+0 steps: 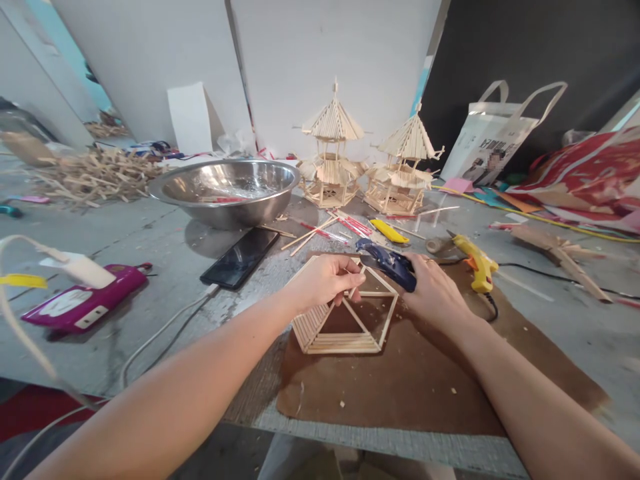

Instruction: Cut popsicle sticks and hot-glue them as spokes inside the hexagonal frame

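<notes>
My left hand is closed, pinching a short thin wooden stick between thumb and fingers. It hovers over a hexagonal frame built of thin sticks, partly filled with rows of sticks on the left and near sides. Wrapped round a dark blue hand tool, my right hand is just to the right of the left one. The tool looks like shears, and its front end lies close to the stick. Beneath the frame is a brown mat.
Two stick pagodas stand at the back. A steel bowl, phone and purple power strip are to the left. A yellow utility knife lies beyond my hands; a yellow glue gun sits on the right.
</notes>
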Demonstrator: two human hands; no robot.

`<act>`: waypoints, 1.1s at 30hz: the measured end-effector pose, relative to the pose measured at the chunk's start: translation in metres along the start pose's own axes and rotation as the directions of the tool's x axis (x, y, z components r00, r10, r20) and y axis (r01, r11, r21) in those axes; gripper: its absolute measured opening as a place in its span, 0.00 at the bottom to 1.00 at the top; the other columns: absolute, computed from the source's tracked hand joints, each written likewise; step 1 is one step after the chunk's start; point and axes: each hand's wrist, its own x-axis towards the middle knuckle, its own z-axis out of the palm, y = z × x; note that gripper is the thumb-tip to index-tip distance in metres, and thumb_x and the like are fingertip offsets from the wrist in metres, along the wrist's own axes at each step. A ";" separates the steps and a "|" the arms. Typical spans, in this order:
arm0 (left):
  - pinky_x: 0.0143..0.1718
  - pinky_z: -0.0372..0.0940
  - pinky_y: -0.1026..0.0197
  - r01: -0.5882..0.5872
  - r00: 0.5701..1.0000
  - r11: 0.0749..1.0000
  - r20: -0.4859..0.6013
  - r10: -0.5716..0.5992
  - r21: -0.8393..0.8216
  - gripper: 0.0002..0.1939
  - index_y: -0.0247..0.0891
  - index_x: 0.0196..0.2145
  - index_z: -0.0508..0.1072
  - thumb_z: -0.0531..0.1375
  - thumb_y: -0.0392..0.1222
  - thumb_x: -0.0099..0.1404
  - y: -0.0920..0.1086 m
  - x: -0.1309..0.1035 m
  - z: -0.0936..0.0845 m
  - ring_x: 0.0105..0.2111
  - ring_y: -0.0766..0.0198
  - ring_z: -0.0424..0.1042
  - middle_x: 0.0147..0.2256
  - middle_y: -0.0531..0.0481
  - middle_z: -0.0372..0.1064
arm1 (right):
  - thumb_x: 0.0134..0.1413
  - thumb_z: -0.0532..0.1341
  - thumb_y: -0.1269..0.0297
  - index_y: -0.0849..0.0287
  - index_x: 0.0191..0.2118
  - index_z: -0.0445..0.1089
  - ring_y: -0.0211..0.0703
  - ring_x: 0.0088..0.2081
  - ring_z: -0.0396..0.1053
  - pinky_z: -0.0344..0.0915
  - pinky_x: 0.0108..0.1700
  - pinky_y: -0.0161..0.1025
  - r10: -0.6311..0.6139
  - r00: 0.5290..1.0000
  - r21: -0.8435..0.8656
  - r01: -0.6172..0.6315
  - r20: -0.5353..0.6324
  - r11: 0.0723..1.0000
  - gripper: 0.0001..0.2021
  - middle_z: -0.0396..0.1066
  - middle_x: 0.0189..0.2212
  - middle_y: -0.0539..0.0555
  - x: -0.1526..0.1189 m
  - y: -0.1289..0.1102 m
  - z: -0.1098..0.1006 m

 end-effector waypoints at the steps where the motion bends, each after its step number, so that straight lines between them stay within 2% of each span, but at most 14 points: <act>1: 0.16 0.51 0.70 -0.004 1.000 1.000 -0.006 0.004 0.003 0.13 0.34 0.29 0.64 0.53 0.48 0.54 -0.001 0.000 0.000 0.13 0.76 0.57 0.22 0.50 0.68 | 0.41 0.54 0.64 0.61 0.47 0.56 0.48 0.42 0.61 0.56 0.40 0.39 -0.003 1.000 -0.001 0.003 0.003 1.000 0.22 0.64 0.42 0.58 0.000 -0.001 -0.001; 14: 0.15 0.51 0.70 -0.007 1.000 1.000 -0.003 0.007 0.018 0.12 0.34 0.29 0.64 0.53 0.48 0.54 0.002 -0.001 0.001 0.13 0.76 0.56 0.20 0.53 0.67 | 0.41 0.54 0.65 0.58 0.43 0.59 0.46 0.38 0.63 0.55 0.35 0.36 -0.035 0.999 -0.058 0.035 -0.003 0.998 0.18 0.66 0.37 0.56 -0.001 -0.004 -0.004; 24: 0.15 0.51 0.69 -0.009 1.000 1.000 0.012 0.008 0.015 0.13 0.35 0.30 0.64 0.54 0.48 0.54 0.001 0.001 0.000 0.13 0.75 0.56 0.19 0.53 0.66 | 0.42 0.54 0.61 0.58 0.43 0.59 0.47 0.36 0.65 0.55 0.33 0.36 -0.003 1.000 -0.089 0.006 0.029 0.996 0.19 0.68 0.35 0.56 0.000 -0.003 -0.004; 33: 0.15 0.51 0.69 -0.031 0.999 0.999 -0.007 0.031 0.015 0.13 0.35 0.29 0.64 0.53 0.49 0.54 -0.002 0.001 0.000 0.14 0.75 0.57 0.19 0.53 0.66 | 0.41 0.54 0.62 0.57 0.38 0.60 0.47 0.34 0.66 0.54 0.29 0.36 0.027 0.997 -0.114 -0.019 0.069 0.993 0.14 0.68 0.34 0.54 0.000 -0.005 -0.007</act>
